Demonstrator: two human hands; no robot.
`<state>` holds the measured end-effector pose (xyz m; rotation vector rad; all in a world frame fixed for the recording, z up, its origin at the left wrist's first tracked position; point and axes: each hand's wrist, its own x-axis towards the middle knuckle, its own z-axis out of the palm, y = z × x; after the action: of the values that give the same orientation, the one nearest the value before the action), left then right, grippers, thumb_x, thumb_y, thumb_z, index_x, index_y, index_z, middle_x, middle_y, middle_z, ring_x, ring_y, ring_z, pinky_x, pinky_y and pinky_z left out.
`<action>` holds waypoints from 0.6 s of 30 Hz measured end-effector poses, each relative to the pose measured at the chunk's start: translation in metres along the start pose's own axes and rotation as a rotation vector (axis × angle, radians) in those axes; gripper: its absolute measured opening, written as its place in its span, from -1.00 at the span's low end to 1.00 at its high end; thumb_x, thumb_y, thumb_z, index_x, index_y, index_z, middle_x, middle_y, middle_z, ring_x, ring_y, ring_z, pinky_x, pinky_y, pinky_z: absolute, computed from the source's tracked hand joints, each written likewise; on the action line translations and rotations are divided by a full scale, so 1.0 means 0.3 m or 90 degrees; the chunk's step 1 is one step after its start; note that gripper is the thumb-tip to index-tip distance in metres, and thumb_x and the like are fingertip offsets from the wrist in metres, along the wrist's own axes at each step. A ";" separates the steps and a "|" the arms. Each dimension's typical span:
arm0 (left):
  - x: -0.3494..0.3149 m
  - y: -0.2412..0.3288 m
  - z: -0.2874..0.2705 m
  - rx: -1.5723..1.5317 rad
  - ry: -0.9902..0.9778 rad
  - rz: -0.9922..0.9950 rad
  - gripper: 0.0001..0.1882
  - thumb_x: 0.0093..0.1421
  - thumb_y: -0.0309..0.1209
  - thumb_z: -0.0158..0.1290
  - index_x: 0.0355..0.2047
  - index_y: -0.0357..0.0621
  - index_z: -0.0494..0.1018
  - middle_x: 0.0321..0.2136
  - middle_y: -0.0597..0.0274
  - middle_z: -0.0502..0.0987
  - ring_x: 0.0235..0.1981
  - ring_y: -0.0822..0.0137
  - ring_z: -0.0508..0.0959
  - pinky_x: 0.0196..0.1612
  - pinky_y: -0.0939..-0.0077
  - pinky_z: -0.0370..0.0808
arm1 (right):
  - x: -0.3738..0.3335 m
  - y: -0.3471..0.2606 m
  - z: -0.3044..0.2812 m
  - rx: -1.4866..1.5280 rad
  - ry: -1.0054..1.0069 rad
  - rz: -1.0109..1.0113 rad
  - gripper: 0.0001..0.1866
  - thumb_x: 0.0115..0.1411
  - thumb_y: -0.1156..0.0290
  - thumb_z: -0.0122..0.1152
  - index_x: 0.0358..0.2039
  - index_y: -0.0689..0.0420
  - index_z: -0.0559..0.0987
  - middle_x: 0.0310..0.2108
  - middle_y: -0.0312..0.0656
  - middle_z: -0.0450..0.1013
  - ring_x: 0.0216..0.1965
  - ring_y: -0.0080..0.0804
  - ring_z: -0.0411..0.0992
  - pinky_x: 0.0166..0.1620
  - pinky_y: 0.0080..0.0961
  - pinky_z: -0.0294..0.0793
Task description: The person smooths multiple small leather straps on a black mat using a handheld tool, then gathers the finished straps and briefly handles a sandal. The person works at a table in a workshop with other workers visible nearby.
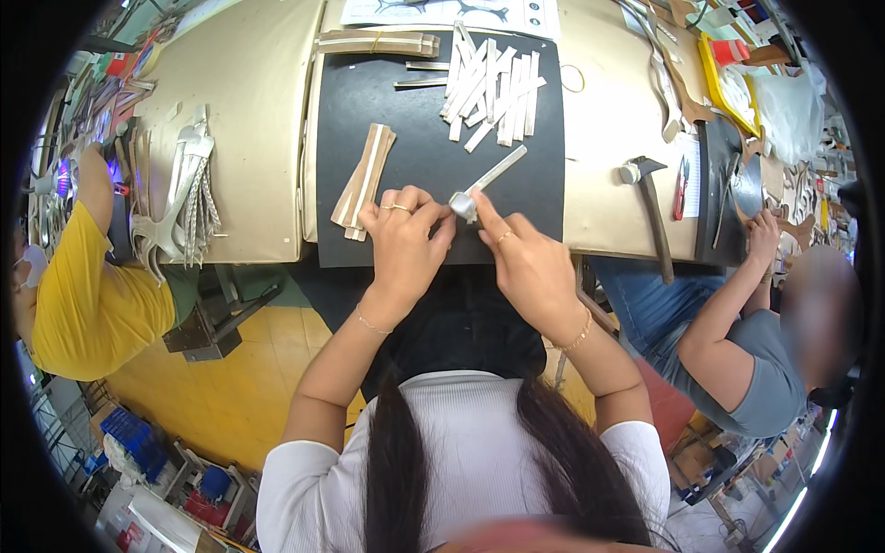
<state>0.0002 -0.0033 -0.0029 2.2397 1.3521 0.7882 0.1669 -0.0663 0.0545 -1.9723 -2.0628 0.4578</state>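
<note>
My left hand [406, 240] is closed in a pinch at the near part of the black mat [369, 92]; what its fingertips hold, if anything, is hidden. Beside it my right hand [535, 267] is closed, its index finger against a small silvery-grey piece [463, 205] between the two hands. From that piece a thin pale strip [500, 168] slants away to the far right; I cannot tell whether the two are joined. Next to my left fingers lies a bundle of brown and white strips [366, 180].
A pile of pale strips [493, 88] and a banded brown bundle [378, 43] lie at the mat's far side. On the right is a hammer [654, 217], and beyond it a yellow tray [728, 88]. Leather-like straps [189, 175] lie left. People sit on both sides.
</note>
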 end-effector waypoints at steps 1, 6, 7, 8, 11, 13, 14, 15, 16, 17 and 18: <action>0.019 -0.023 -0.004 0.005 0.014 0.013 -0.90 -0.02 -0.44 0.34 -0.49 -0.07 0.62 -0.39 0.41 0.48 -0.26 0.30 0.43 -0.09 0.30 0.11 | 0.024 0.001 0.012 0.006 0.020 -0.010 -0.41 0.30 0.41 0.20 0.35 -0.13 0.39 -0.46 -0.18 0.45 -0.54 -0.19 0.52 -0.48 -0.29 0.51; 0.000 -0.022 -0.012 -0.009 0.026 0.026 -0.89 -0.03 -0.44 0.35 -0.47 -0.03 0.63 -0.40 0.44 0.46 -0.27 0.33 0.43 -0.12 0.28 0.11 | 0.025 0.008 -0.013 0.043 0.038 -0.030 -0.42 0.31 0.41 0.20 0.35 -0.13 0.39 -0.45 -0.15 0.43 -0.54 -0.12 0.49 -0.46 -0.24 0.48; 0.003 -0.024 -0.012 -0.004 0.030 0.029 -0.89 -0.03 -0.44 0.35 -0.47 -0.03 0.63 -0.40 0.44 0.46 -0.28 0.33 0.43 -0.12 0.28 0.10 | 0.024 0.004 -0.017 0.073 0.087 -0.045 -0.42 0.31 0.40 0.20 0.35 -0.13 0.40 -0.46 -0.17 0.43 -0.55 -0.16 0.50 -0.48 -0.26 0.49; -0.001 -0.025 -0.010 -0.001 0.032 0.030 -0.89 -0.02 -0.44 0.35 -0.46 -0.03 0.64 -0.40 0.44 0.46 -0.28 0.34 0.43 -0.12 0.28 0.10 | 0.014 -0.005 -0.018 0.103 0.132 -0.060 -0.42 0.30 0.40 0.21 0.34 -0.12 0.40 -0.47 -0.18 0.44 -0.56 -0.19 0.51 -0.50 -0.29 0.50; -0.018 -0.019 -0.017 -0.005 0.031 0.020 -0.89 -0.02 -0.43 0.35 -0.45 -0.02 0.64 -0.40 0.45 0.46 -0.28 0.35 0.43 -0.12 0.27 0.09 | 0.008 -0.027 -0.016 0.056 0.080 -0.045 -0.42 0.29 0.40 0.22 0.33 -0.11 0.42 -0.48 -0.19 0.44 -0.57 -0.23 0.52 -0.52 -0.32 0.50; -0.032 -0.011 -0.033 0.001 0.028 0.020 -0.89 -0.01 -0.43 0.35 -0.45 -0.02 0.64 -0.40 0.46 0.46 -0.27 0.35 0.43 -0.12 0.26 0.09 | 0.001 -0.036 -0.025 0.013 0.014 -0.026 -0.41 0.28 0.43 0.23 0.33 -0.09 0.42 -0.48 -0.19 0.42 -0.56 -0.21 0.50 -0.50 -0.31 0.49; -0.037 -0.009 -0.042 0.008 0.027 0.021 -0.89 -0.01 -0.42 0.36 -0.45 -0.02 0.64 -0.39 0.46 0.46 -0.27 0.36 0.43 -0.12 0.25 0.09 | -0.002 -0.033 -0.039 0.007 -0.008 -0.023 -0.41 0.28 0.45 0.23 0.33 -0.08 0.41 -0.49 -0.18 0.40 -0.55 -0.17 0.49 -0.48 -0.28 0.47; -0.044 -0.007 -0.048 0.017 0.024 0.018 -0.89 -0.01 -0.42 0.36 -0.45 -0.02 0.64 -0.39 0.47 0.46 -0.27 0.36 0.43 -0.12 0.25 0.08 | -0.005 -0.031 -0.048 0.003 -0.033 -0.021 -0.40 0.28 0.47 0.23 0.33 -0.06 0.40 -0.50 -0.18 0.38 -0.54 -0.14 0.47 -0.46 -0.26 0.46; -0.050 -0.007 -0.053 0.015 0.024 0.011 -0.89 -0.01 -0.43 0.36 -0.45 -0.03 0.64 -0.39 0.46 0.47 -0.26 0.36 0.43 -0.10 0.27 0.08 | -0.012 -0.037 -0.047 0.053 0.019 -0.029 -0.40 0.27 0.48 0.24 0.33 -0.05 0.41 -0.49 -0.18 0.38 -0.54 -0.15 0.47 -0.46 -0.26 0.46; -0.054 -0.008 -0.058 0.013 0.026 0.003 -0.89 -0.01 -0.43 0.36 -0.46 -0.04 0.63 -0.38 0.45 0.48 -0.25 0.35 0.44 -0.09 0.28 0.08 | -0.017 -0.044 -0.044 0.102 0.072 -0.039 -0.39 0.26 0.50 0.25 0.33 -0.04 0.41 -0.49 -0.18 0.38 -0.55 -0.15 0.46 -0.46 -0.27 0.46; -0.059 -0.008 -0.063 0.008 0.028 -0.006 -0.89 -0.01 -0.44 0.36 -0.47 -0.05 0.63 -0.37 0.45 0.48 -0.24 0.35 0.44 -0.07 0.30 0.08 | -0.020 -0.048 -0.040 0.147 0.110 -0.044 -0.39 0.25 0.51 0.25 0.32 -0.03 0.42 -0.49 -0.17 0.39 -0.55 -0.15 0.46 -0.46 -0.27 0.46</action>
<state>-0.0203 -0.0169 0.0056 2.2360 1.3901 0.8331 0.1588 -0.0722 0.0714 -1.7374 -1.8735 0.4697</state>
